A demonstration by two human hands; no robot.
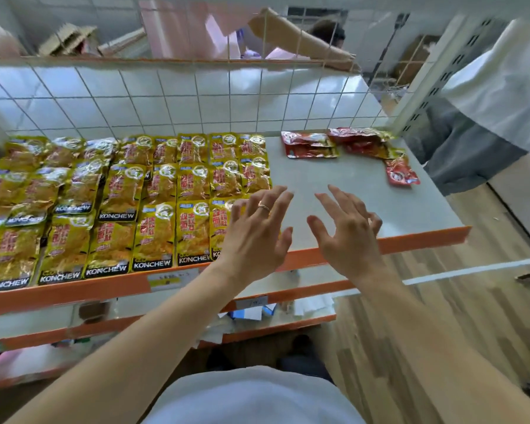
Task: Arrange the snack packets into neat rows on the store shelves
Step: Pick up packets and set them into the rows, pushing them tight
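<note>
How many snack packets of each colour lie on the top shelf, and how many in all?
Yellow packets: about 22 (the left hand covers part of the front row)
Red packets: about 5, overlapping
Total: about 27

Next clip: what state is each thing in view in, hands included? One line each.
Shelf: left part covered with packets, middle bare.
Yellow packets: lying flat in overlapping rows on the left.
Red packets: loose, uneven cluster at the back right, one nearer the front.
Left hand: open, fingers spread, holding nothing, over the rightmost yellow packets.
Right hand: open, fingers spread, holding nothing, over the bare part.
</note>
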